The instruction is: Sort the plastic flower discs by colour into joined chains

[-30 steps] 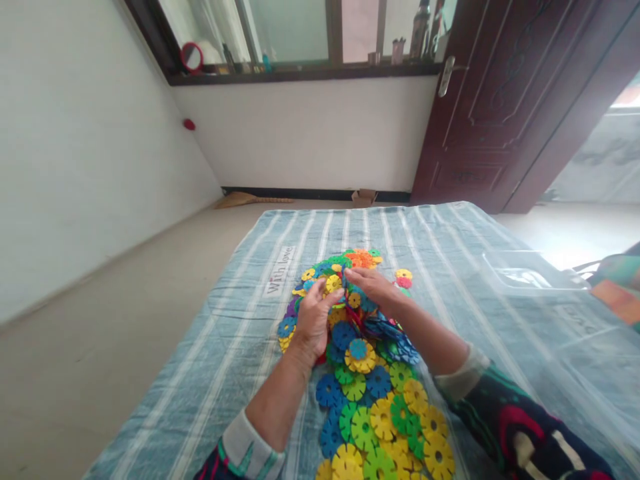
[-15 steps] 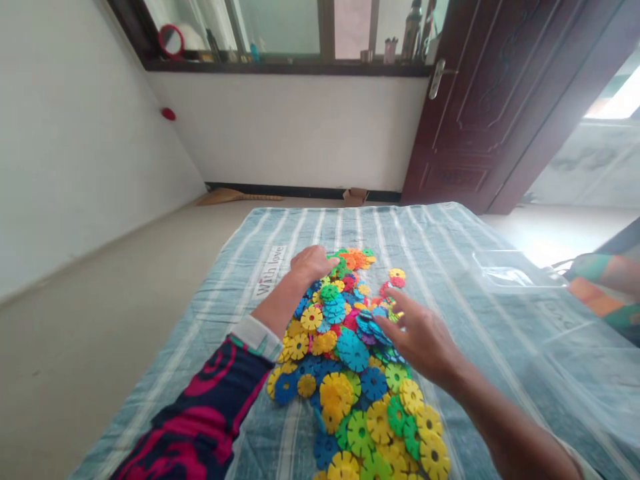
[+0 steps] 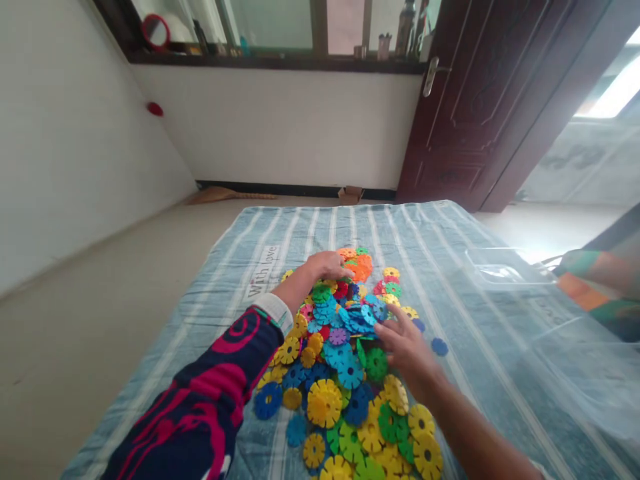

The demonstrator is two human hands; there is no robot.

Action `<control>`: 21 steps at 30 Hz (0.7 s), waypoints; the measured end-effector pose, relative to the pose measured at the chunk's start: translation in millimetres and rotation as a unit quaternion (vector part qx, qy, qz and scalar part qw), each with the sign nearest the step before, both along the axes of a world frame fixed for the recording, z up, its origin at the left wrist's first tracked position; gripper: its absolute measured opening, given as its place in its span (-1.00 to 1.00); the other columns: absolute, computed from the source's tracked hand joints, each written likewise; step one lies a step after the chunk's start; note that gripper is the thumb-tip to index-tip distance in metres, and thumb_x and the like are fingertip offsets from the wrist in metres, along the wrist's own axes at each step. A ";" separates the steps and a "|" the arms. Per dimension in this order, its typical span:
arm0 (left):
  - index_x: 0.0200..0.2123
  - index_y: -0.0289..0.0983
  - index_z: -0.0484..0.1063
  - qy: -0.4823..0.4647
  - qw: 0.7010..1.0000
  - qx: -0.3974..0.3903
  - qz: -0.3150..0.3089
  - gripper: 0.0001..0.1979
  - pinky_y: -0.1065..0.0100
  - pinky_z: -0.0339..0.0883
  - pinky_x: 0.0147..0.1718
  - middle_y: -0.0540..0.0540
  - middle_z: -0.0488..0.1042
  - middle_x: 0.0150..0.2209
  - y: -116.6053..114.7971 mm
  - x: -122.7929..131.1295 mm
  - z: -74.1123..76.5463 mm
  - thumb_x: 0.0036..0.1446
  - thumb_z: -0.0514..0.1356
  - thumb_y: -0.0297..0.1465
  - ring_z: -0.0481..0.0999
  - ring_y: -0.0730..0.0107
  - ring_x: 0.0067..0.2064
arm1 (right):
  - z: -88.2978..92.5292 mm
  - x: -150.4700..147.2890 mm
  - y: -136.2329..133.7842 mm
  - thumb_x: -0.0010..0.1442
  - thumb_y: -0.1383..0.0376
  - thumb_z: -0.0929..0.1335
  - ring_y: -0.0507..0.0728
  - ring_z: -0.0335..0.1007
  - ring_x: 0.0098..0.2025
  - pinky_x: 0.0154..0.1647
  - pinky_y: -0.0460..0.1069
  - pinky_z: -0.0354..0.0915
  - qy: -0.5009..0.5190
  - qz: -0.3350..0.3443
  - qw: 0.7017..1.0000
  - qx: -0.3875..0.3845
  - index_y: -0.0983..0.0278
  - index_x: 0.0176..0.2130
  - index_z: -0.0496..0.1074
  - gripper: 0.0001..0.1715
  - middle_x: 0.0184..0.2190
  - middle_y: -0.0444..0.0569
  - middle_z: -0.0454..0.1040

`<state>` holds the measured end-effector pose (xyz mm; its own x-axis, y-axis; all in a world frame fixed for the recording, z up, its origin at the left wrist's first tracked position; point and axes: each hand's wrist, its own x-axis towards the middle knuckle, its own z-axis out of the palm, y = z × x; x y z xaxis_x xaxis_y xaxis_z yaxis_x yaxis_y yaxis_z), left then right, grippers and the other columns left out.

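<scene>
A pile of flat plastic snowflake discs (image 3: 350, 347) in blue, yellow, green, orange and pink lies on a blue-striped cloth (image 3: 280, 233) over a table. My left hand (image 3: 325, 265) reaches to the far end of the pile, fingers curled down onto the orange discs (image 3: 361, 263). My right hand (image 3: 407, 347) rests on the right side of the pile, fingers spread flat over blue and green discs. A lone blue disc (image 3: 439, 347) lies just right of it.
A clear plastic container (image 3: 505, 273) and clear plastic sheeting (image 3: 575, 373) sit on the right of the cloth. A dark wooden door (image 3: 480, 100) stands open beyond. A broom (image 3: 225, 195) and a small cardboard box (image 3: 350, 195) lie by the far wall.
My left hand stretched out to the pile's far end and my right hand drew back to its right side. The discs have spread wider, with a few now loose at the edges.
</scene>
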<state>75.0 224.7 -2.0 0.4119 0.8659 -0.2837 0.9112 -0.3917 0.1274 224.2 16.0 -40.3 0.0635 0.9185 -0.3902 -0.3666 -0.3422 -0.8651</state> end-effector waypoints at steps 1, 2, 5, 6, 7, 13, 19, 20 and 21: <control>-0.22 -0.17 0.60 -0.001 1.000 0.004 -0.006 -0.50 0.30 0.34 -0.18 -0.17 0.59 -0.10 -5.5 -1.0 -0.7 -0.04 0.15 0.05 0.52 0.07 -0.07 | -2.3 -6.1 7.5 -0.06 0.10 0.51 0.13 0.50 -0.28 -0.43 -0.04 0.42 0.038 -0.008 0.999 0.012 0.14 0.24 0.08 -0.02 -0.13 -0.03 0.48; -0.20 -0.17 0.59 -0.003 1.000 0.010 -0.009 -0.51 0.28 0.34 -0.18 -0.18 0.58 -0.09 -10.9 -2.3 -1.5 -0.02 0.14 0.03 0.52 0.05 -0.06 | -4.6 -12.4 15.0 -0.05 0.12 0.50 0.12 0.50 -0.30 -0.43 -0.05 0.41 0.077 -0.015 0.997 0.027 0.11 0.23 0.08 -0.04 -0.17 -0.06 0.50; -0.12 -0.20 0.57 -0.020 0.999 0.027 -0.008 -0.50 0.24 0.34 -0.15 -0.23 0.56 -0.07 -25.8 -7.5 -3.8 0.03 0.12 -0.01 0.51 0.02 -0.05 | -8.8 -30.5 37.0 -0.03 0.15 0.49 0.10 0.49 -0.38 -0.43 -0.03 0.41 0.174 -0.033 0.982 0.071 0.07 0.17 0.13 -0.15 -0.26 -0.14 0.51; -0.12 -0.21 0.56 -0.031 0.999 0.031 -0.008 -0.51 0.24 0.34 -0.15 -0.24 0.56 -0.08 -30.2 -9.6 -4.4 0.06 0.11 -0.02 0.51 0.03 -0.06 | -8.8 -35.2 43.6 -0.03 0.16 0.48 0.09 0.48 -0.40 -0.43 -0.02 0.42 0.193 -0.038 0.977 0.082 0.08 0.14 0.16 -0.20 -0.28 -0.16 0.51; -0.13 -0.24 0.56 -0.045 0.998 0.033 -0.009 -0.52 0.25 0.34 -0.15 -0.24 0.56 -0.10 -34.2 -11.6 -4.8 0.08 0.09 -0.04 0.52 0.05 -0.08 | -8.1 -38.9 49.5 -0.03 0.16 0.48 0.09 0.47 -0.41 -0.43 -0.01 0.43 0.205 -0.044 0.974 0.089 0.08 0.10 0.19 -0.26 -0.31 -0.18 0.50; -0.35 -0.28 0.52 -0.182 0.983 0.010 -0.029 -0.56 0.35 0.34 -0.19 -0.13 0.57 -0.28 -53.4 -20.7 -3.9 0.19 -0.02 -0.11 0.50 0.23 -0.21 | 6.7 -41.3 72.1 -0.07 0.20 0.47 0.06 0.44 -0.40 -0.40 0.01 0.47 0.172 -0.036 0.977 0.121 0.16 -0.14 0.31 -0.51 -0.41 -0.22 0.45; -0.26 -0.32 0.45 -0.312 0.950 -0.001 -0.002 -0.60 0.39 0.38 -0.31 -0.10 0.55 -0.31 -76.7 -24.2 3.3 0.21 -0.14 -0.30 0.49 0.30 -0.26 | 32.8 -35.6 95.2 -0.06 0.23 0.45 0.07 0.43 -0.43 -0.52 0.02 0.46 -0.001 0.011 0.997 0.078 0.14 0.19 0.17 -0.15 -0.27 -0.11 0.46; -0.23 -0.32 0.45 -0.332 0.943 -0.003 0.009 -0.61 0.39 0.39 -0.31 -0.10 0.55 -0.30 -81.0 -24.6 4.0 0.20 -0.14 -0.33 0.50 0.29 -0.24 | 36.0 -34.4 101.0 -0.06 0.23 0.45 0.07 0.43 -0.44 -0.54 0.02 0.45 -0.034 0.018 0.996 0.078 0.15 0.22 0.14 -0.11 -0.27 -0.10 0.46; -0.19 -0.31 0.44 -0.355 0.935 -0.003 0.022 -0.63 0.38 0.40 -0.29 -0.10 0.55 -0.28 -85.6 -24.8 4.3 0.19 -0.14 -0.36 0.51 0.28 -0.22 | 38.4 -33.2 107.0 -0.05 0.23 0.44 0.07 0.43 -0.44 -0.55 0.01 0.44 -0.069 0.023 0.994 0.078 0.15 0.24 0.13 -0.10 -0.26 -0.08 0.46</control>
<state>50.2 139.2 2.3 0.4624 0.8856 0.0429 0.6118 -0.3537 0.7075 191.0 123.0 -1.9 0.0629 0.9704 -0.2330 -0.2277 -0.2133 -0.9501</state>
